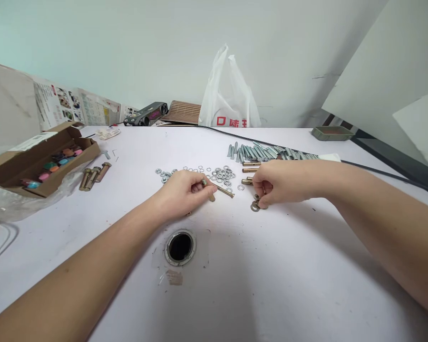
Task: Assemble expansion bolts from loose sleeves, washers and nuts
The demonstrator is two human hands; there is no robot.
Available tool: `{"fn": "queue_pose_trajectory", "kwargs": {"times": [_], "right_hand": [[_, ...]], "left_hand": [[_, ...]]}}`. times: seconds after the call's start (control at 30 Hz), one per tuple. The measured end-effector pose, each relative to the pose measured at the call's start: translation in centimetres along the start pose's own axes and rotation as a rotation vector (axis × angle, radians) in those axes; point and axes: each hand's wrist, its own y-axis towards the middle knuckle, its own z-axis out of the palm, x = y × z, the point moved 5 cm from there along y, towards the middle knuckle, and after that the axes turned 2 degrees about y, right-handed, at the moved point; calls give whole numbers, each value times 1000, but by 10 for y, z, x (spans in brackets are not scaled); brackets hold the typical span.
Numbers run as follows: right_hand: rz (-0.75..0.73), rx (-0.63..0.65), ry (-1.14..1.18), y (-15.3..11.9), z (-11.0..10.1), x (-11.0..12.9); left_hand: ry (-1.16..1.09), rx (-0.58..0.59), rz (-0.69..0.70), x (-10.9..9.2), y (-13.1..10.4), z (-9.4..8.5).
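My left hand (183, 191) is closed in a pinch on a brass-coloured bolt (224, 191) with a flared end pointing right. A short bit of brass-coloured metal (212, 198) shows below its fingertips. With fingertips pressed together, my right hand (276, 183) grips at a small pile of dull washers (255, 206) on the table; its fingers partly cover them. Brass-coloured sleeves (250, 170) lie just behind that hand. Between the hands, farther back, are many shiny washers (223, 175), and several nuts (166, 176) sit behind my left hand.
Silvery bolts and sleeves (264, 152) form a long heap at the back. At left are three large bolts (94, 176) and a cardboard box (44, 190) of coloured pieces. A round hole (180, 247) opens in the white table. A black cable (288, 148) crosses behind.
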Motion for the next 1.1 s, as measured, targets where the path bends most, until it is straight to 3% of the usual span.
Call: {"fn": "queue_pose_trajectory", "kwargs": {"times": [0.33, 0.67, 0.77, 0.9, 1.1], "right_hand": [[-160, 81, 82, 8, 4, 2], [-213, 167, 170, 14, 3, -6], [-245, 116, 280, 12, -3, -2], [-243, -47, 425, 9, -13, 9], [-322, -199, 705, 12, -9, 38]], "left_hand": [[134, -70, 149, -4, 8, 9], [114, -28, 81, 2, 7, 14], [129, -30, 84, 0, 5, 13], [131, -38, 100, -1, 5, 12], [108, -32, 132, 0, 6, 14]]}}
